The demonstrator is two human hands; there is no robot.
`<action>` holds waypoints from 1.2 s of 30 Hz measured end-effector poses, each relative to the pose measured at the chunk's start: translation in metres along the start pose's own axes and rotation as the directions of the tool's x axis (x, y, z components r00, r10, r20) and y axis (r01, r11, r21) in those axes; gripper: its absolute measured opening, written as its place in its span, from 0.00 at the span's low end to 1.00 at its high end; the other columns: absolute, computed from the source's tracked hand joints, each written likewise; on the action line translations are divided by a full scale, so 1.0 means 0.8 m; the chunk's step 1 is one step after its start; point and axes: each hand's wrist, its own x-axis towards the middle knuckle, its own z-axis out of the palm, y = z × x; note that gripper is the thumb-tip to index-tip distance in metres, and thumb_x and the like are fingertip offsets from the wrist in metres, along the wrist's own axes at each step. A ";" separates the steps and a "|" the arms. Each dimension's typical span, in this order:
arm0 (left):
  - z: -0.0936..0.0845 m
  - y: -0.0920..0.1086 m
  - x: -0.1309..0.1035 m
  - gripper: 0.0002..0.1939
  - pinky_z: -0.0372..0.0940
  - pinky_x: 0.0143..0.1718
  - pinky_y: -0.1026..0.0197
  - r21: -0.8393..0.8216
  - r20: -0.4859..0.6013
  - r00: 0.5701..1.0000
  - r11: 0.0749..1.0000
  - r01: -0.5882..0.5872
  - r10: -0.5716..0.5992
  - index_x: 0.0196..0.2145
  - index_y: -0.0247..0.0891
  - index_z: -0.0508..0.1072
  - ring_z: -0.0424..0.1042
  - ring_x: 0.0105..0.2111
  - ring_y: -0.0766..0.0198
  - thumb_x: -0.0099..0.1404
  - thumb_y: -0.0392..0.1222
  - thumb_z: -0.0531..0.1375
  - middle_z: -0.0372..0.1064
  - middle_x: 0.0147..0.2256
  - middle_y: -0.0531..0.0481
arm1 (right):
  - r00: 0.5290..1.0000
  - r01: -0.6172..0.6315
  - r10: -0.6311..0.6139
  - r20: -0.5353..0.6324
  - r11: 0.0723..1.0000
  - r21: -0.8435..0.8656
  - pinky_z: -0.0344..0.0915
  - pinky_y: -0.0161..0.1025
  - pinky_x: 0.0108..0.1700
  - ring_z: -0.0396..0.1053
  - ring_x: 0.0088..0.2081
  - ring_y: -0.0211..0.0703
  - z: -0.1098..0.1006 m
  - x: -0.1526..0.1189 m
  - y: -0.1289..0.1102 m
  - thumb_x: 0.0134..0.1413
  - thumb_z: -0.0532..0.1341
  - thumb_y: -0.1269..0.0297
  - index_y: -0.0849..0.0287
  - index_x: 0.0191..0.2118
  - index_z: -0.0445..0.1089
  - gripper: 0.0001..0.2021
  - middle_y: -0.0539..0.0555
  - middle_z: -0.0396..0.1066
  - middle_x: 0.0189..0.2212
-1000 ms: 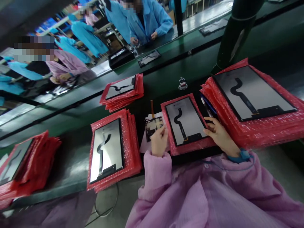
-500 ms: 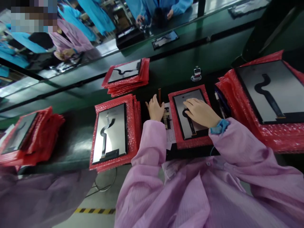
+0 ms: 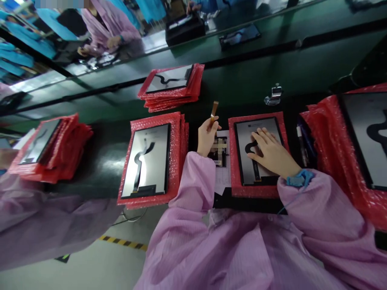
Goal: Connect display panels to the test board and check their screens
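- Take the screen (image 3: 246, 133) as the clock's centre, twelve o'clock toward the top of the view; lying flat on red wrap (image 3: 256, 192), straight ahead of the body.
- Laid over the screen from four o'clock, the right hand (image 3: 272, 156): palm down, fingers loosely spread toward eleven o'clock, gripping nothing; cannot tell how hard pressed.
- Beside its thumb, the bend of a black strip (image 3: 256, 171) running along the screen.
- Between nine and ten o'clock, just off the wrap, the left hand (image 3: 208, 135): pinching an orange ribbon (image 3: 215, 108) between thumb and fingers, free tip toward twelve o'clock.
- At nine o'clock, partly hidden by that hand, a circuit board (image 3: 223, 156) on white paper (image 3: 223, 179); cannot tell of any join between ribbon and board.
- Judged from the pose, seemingly at a step of steadying the screen while handling the ribbon.
- Would likely call next for a light pinch on the ribbon, no sharp crease, and even, gentle contact on the screen.
- Farther out on the tabletop (image 3: 102, 137): at three o'clock, a pen (image 3: 301, 145), then a thick stack (image 3: 331, 161); at one o'clock, a metal clip (image 3: 276, 96).
- Past the board at nine o'clock, a near stack (image 3: 177, 157); at ten o'clock, a small stack (image 3: 172, 98).
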 end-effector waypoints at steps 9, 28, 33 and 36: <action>0.002 0.013 -0.012 0.12 0.71 0.44 0.59 -0.043 0.065 0.997 0.999 -0.032 0.035 0.53 0.41 0.74 0.79 0.35 0.62 0.74 0.44 0.59 0.79 0.33 0.50 | 1.000 -0.012 0.012 -0.020 1.000 -0.013 0.52 0.65 0.72 0.55 0.72 0.64 -0.002 0.004 0.000 0.65 0.60 0.55 0.69 0.69 0.58 0.33 0.70 0.60 0.68; 0.001 0.017 -0.024 0.22 0.70 0.40 0.61 -0.029 0.113 0.968 0.974 -0.223 0.225 0.37 0.38 0.77 0.77 0.32 0.66 0.73 0.60 0.58 0.76 0.29 0.51 | 0.992 0.017 0.030 -0.124 0.931 0.366 0.66 0.64 0.64 0.66 0.63 0.61 -0.002 0.004 -0.015 0.57 0.64 0.63 0.56 0.67 0.61 0.32 0.63 0.68 0.62; 0.000 0.019 -0.029 0.20 0.68 0.38 0.60 0.000 0.196 0.945 0.964 -0.266 0.261 0.39 0.39 0.77 0.74 0.31 0.66 0.73 0.59 0.58 0.74 0.29 0.52 | 0.980 -0.051 0.182 -0.079 0.615 0.787 0.77 0.57 0.52 0.70 0.61 0.53 0.012 0.009 -0.030 0.60 0.62 0.51 0.39 0.74 0.33 0.46 0.56 0.43 0.75; -0.004 0.021 -0.033 0.23 0.67 0.41 0.58 0.107 0.259 0.912 0.929 -0.354 0.317 0.31 0.40 0.75 0.72 0.34 0.63 0.74 0.60 0.56 0.73 0.31 0.50 | 0.979 -0.046 0.201 -0.038 0.401 0.915 0.75 0.57 0.55 0.75 0.55 0.50 0.015 0.011 -0.042 0.67 0.51 0.41 0.44 0.68 0.56 0.29 0.55 0.63 0.67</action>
